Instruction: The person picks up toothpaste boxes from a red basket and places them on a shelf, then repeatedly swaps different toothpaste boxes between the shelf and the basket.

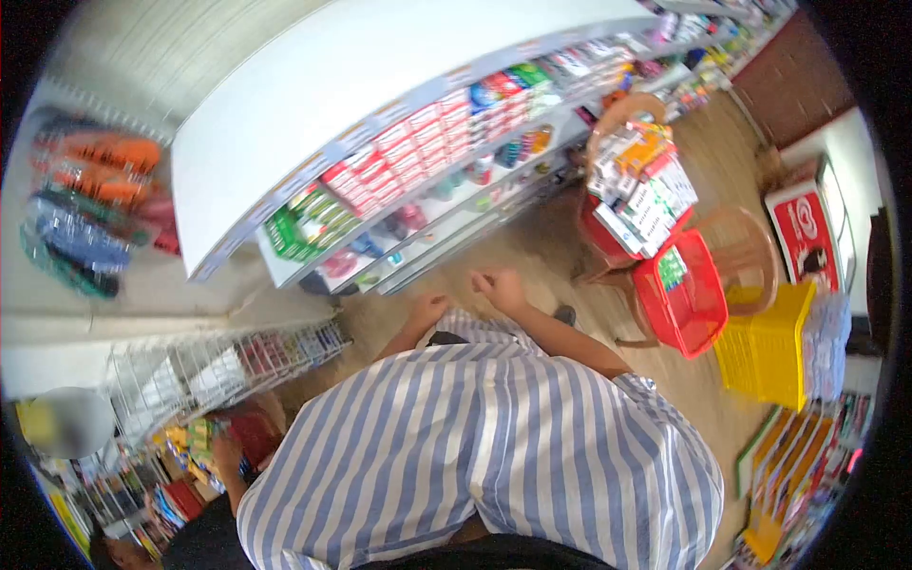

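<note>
1. Grip. The right hand has its fingers curled together into a loose fist; whether anything lies inside it cannot be told. The left hand is just beside it, and motion blur hides whether its fingers are apart or together.

2. Nearest thing. The shelf unit stands directly ahead of both hands, near them, across a strip of wooden floor. It is white with a broad flat top and tiered shelves. The upper tier carries tight rows of red-and-white boxes; green packets sit at the left end of the tier below. The goods on the lowest tiers are too blurred to identify.

3. Pose. Both forearms are bare and extend forward from the short sleeves of a blue-and-white striped shirt. The hands are held level at waist height, knuckles toward the shelving, touching neither the shelf unit nor each other.

4. Containers. To the right of the hands, a red basket stands tilted on the floor, with a green packet showing at its rim. A yellow basket stands just beside it; its contents are not visible. Farther back, a second red basket is heaped above its rim with assorted cartons. To the left, a white wire rack holds small packets.
</note>
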Demonstrator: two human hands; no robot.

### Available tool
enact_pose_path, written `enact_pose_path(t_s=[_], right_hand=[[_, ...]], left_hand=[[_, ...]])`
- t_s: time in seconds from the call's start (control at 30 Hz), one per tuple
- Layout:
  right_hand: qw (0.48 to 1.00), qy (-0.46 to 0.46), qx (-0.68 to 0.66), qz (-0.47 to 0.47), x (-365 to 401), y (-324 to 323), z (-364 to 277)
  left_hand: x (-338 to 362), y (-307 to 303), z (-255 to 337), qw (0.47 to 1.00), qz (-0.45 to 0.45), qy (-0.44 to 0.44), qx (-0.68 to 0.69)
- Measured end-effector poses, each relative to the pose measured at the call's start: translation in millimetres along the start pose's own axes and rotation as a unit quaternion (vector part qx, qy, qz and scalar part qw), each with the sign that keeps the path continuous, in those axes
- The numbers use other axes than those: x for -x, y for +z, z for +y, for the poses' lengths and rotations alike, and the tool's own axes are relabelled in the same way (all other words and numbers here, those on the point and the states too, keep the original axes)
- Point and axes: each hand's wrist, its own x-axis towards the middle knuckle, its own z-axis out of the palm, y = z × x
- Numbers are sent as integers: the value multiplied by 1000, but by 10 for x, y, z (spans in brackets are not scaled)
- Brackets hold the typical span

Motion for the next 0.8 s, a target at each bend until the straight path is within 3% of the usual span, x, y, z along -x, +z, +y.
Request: enact_pose_path(t_s=[0.03,0.1,0.17,0.3,0.37,0.4,0.47,0.5,0.63,0.7,0.77,0.8], right_hand=[[999,10,32,-6,79,-166,83],[998,29,60,8,247,-457,398],[994,56,97,8,443,-690,994],[984,103,127,74,1061,-1444,1596],[958,188,192,100,1364,-1756,1976],[955,198,188,112,1531,-1923,2102],[925,306,181,133,1825,-2288,2215],[924,340,96,146,1951,-2462,2302],[890,388,21,240,2454,-2969,2688],[877,389,-35,281,2515,-3265,2716],[859,392,-94,317,2601,-3458,2832],[836,369,-161,374,2575,-3618,2867]], left_hand=[[-14,156,-215,1000,-17,12,-7],[-72,442,-689,990,-32,130,44],[-176,645,-868,989,-88,116,30],[-504,1043,-948,978,-196,62,-40],[-698,1282,-917,966,-241,43,-80],[-804,1421,-897,959,-262,38,-99],[-1027,1732,-837,945,-297,39,-131],[-1134,1898,-812,938,-311,41,-146],[-1547,2680,-707,911,-355,83,-192],[-1757,3086,-655,892,-364,153,-220],[-1815,3403,-202,847,-337,323,-255],[-1799,3504,249,795,-283,455,-283]])
